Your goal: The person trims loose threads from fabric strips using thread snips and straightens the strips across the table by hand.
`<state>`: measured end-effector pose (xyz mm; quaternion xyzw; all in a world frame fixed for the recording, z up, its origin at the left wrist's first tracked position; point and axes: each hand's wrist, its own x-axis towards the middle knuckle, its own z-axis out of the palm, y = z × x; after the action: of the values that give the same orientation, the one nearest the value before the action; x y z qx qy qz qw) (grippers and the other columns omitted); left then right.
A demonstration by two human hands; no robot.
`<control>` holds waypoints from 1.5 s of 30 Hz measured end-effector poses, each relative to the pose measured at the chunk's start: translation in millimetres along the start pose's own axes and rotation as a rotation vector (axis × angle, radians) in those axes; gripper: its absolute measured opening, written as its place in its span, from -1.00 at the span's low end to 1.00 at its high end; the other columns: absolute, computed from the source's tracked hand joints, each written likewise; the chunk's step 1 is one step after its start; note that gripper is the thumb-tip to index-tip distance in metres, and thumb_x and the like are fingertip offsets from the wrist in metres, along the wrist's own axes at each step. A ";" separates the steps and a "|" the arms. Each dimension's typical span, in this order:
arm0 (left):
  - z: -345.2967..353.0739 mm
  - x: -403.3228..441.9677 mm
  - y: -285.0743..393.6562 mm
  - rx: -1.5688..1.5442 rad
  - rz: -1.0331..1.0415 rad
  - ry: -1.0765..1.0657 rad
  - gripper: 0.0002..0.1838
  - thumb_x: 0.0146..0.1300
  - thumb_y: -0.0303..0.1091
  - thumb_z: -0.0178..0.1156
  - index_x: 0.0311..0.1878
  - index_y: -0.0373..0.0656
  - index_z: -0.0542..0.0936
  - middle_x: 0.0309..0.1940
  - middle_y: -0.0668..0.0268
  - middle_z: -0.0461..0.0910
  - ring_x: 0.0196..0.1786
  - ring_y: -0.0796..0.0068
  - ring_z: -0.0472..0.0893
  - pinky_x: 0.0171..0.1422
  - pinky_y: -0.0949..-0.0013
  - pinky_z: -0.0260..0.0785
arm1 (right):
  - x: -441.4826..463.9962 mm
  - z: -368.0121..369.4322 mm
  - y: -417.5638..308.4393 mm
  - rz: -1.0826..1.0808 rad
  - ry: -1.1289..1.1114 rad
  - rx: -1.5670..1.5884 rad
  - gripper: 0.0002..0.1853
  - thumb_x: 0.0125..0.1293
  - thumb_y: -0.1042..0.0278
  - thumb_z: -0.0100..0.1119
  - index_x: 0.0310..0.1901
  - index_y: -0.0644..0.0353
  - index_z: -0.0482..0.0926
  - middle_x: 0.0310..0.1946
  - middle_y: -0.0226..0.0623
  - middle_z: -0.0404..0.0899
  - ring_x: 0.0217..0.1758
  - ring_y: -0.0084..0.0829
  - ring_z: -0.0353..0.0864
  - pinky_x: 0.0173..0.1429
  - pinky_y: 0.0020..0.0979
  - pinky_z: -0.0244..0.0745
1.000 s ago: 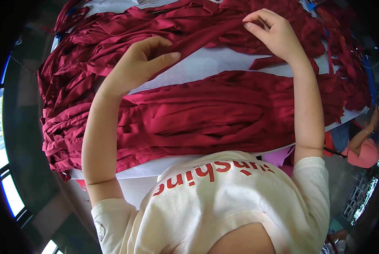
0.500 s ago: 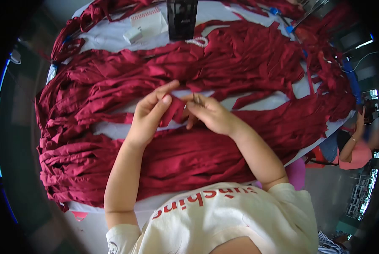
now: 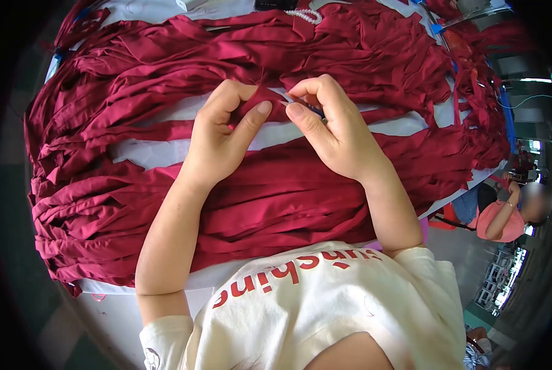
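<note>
My left hand (image 3: 223, 135) is closed on a maroon fabric strip (image 3: 265, 96), pinching it between thumb and bent fingers. A thin thread stands up from the top of this strip. In my right hand (image 3: 340, 132) is a small pair of thread snips (image 3: 313, 110) with dark handles, partly hidden by the fingers. Their metal tip points left and is close to the strip's right edge; whether it touches cannot be made out. Beneath both hands lie long heaps of maroon fabric strips (image 3: 288, 185).
The strips cover much of a white-covered table (image 3: 143, 151). At its far side are a black device (image 3: 276, 5) and a loop of white beads (image 3: 307, 15). Metal rods (image 3: 473, 15) stand at the far right corner. Another person (image 3: 504, 219) sits to the right.
My view has tipped down, so the black device is mostly out of frame. My right hand has turned, and the snips now show with their tip by the strip.
</note>
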<state>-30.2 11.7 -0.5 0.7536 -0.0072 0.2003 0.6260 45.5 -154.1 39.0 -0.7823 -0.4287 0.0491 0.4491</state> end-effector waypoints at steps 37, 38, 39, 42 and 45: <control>-12.4 2.1 6.4 -0.008 0.166 -0.189 -0.81 -0.10 -0.41 0.28 -0.46 -0.23 0.46 -0.23 0.24 0.32 -0.15 0.40 0.34 -0.05 0.42 0.19 | 20.4 -8.8 24.5 0.150 -0.444 0.623 -0.53 0.17 0.32 0.16 0.14 0.15 0.38 -0.44 -0.60 0.29 -0.40 -0.71 0.17 -0.25 -0.61 0.17; -11.4 2.5 5.4 -0.018 0.153 -0.188 -0.82 -0.10 -0.43 0.27 -0.46 -0.23 0.45 -0.25 0.25 0.32 -0.16 0.41 0.35 -0.08 0.44 0.20 | 19.7 -8.8 24.2 0.160 -0.441 0.594 -0.52 0.15 0.37 0.17 0.15 0.15 0.38 -0.46 -0.61 0.28 -0.42 -0.70 0.16 -0.25 -0.61 0.18; -10.0 4.3 5.5 -0.015 0.203 -0.182 -0.84 -0.11 -0.48 0.23 -0.46 -0.24 0.45 -0.35 0.27 0.36 -0.30 0.43 0.38 -0.20 0.47 0.24 | 20.6 -6.1 22.5 0.162 -0.419 0.609 -0.49 0.11 0.44 0.16 0.15 0.14 0.37 -0.48 -0.57 0.24 -0.43 -0.66 0.15 -0.21 -0.60 0.20; -9.2 3.6 6.1 0.089 0.209 -0.255 -0.85 -0.12 -0.51 0.21 -0.45 -0.25 0.45 -0.46 0.28 0.39 -0.44 0.42 0.40 -0.32 0.45 0.26 | 22.0 -6.3 23.2 0.164 -0.512 0.498 -0.41 0.00 0.53 0.15 0.16 0.14 0.37 -0.47 -0.58 0.19 -0.40 -0.71 0.14 -0.28 -0.63 0.14; -7.4 2.7 7.4 0.150 0.270 -0.205 -0.85 -0.17 -0.54 0.18 -0.42 -0.24 0.49 -0.51 0.25 0.40 -0.49 0.37 0.43 -0.39 0.40 0.29 | 21.2 -6.1 17.5 0.213 -0.533 0.567 -0.46 -0.04 0.56 0.16 0.09 0.17 0.42 -0.37 -0.56 0.37 -0.42 -0.69 0.15 -0.29 -0.62 0.17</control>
<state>-31.9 17.7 8.3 0.8069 -0.1570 0.2047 0.5313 72.5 -147.0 36.1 -0.6274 -0.4160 0.4128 0.5127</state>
